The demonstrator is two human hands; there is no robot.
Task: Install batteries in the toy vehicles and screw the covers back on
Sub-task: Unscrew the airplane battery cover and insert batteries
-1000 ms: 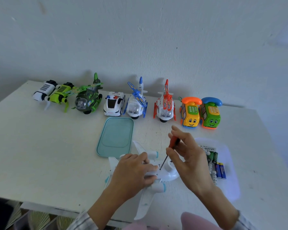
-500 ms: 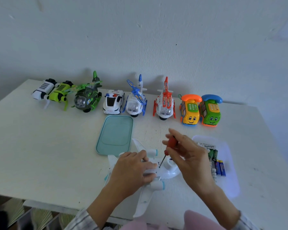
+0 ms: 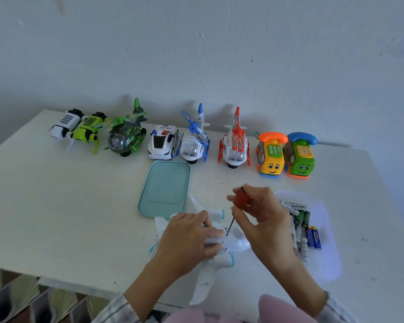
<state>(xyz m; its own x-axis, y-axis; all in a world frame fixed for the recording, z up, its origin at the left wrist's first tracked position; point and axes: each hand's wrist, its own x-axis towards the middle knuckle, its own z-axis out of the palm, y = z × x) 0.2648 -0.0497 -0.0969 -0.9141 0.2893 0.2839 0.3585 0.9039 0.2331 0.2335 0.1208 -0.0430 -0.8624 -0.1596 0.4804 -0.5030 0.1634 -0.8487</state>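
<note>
Near the desk (image 3: 56, 206) edge, the left hand (image 3: 189, 238) pins the upturned toy plane (image 3: 219, 259) steady while the right hand (image 3: 261, 220) pinches the screwdriver (image 3: 239, 201), tip on its cover screw.

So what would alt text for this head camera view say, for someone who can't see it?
A person's right hand turns a red-handled screwdriver into an upturned white toy airplane, steadied by the left hand, on a white table. Batteries lie in a tray at right; eight more toys line the wall.
</note>
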